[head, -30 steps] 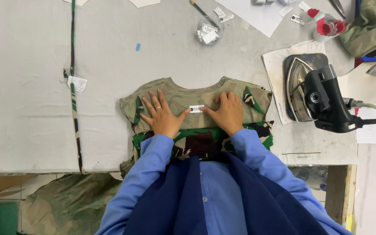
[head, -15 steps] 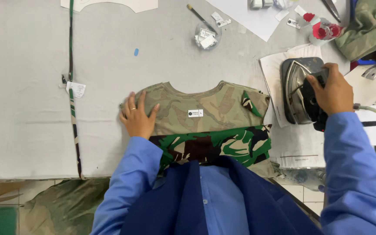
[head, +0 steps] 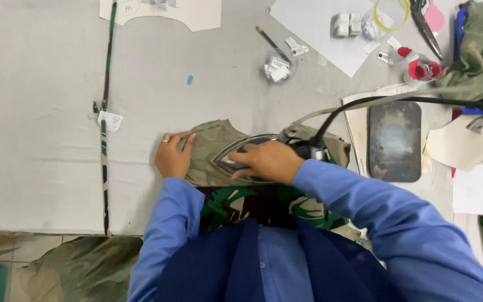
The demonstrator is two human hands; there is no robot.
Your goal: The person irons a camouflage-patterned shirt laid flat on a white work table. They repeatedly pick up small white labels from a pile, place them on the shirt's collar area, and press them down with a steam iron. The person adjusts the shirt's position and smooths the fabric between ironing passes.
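Steel iron [head: 241, 154] under curled fingers [head: 241, 164]

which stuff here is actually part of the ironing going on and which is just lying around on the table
In use:
- iron, under the right hand
- camouflage garment, held flat by the left hand
- dark iron rest pad, bare

Lying about:
- scissors
- brush
- paper pattern piece
- striped strip
- red-topped bottle
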